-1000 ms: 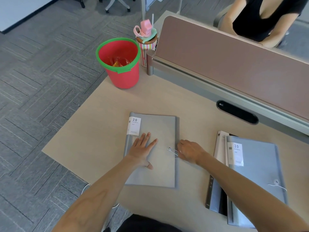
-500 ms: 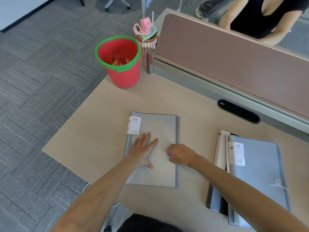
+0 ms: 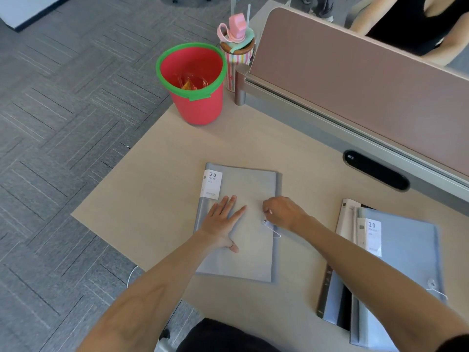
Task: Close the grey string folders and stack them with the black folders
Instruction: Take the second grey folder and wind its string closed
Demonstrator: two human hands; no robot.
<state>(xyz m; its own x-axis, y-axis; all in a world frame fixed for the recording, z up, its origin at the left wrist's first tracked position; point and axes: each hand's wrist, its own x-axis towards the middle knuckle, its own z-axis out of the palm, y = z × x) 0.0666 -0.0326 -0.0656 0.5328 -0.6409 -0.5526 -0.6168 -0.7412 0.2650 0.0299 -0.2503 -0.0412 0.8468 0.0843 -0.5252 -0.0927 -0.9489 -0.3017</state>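
Observation:
A grey string folder with a white "20 pockets" label lies flat in the middle of the desk. My left hand rests flat on its cover, fingers spread. My right hand sits over the folder's right edge, fingers pinched on the white closure string by its button. To the right, a second grey string folder lies on top of a stack with black folders; its string hangs at the right edge.
A red bucket with a green rim stands at the desk's far left corner, a striped tumbler behind it. A brown divider panel runs along the back, with a person seated beyond it. A black cable slot sits near the divider.
My right hand moved left onto the folder's cover and up a little, drawing the string with it. My left hand stayed pressed on the folder.

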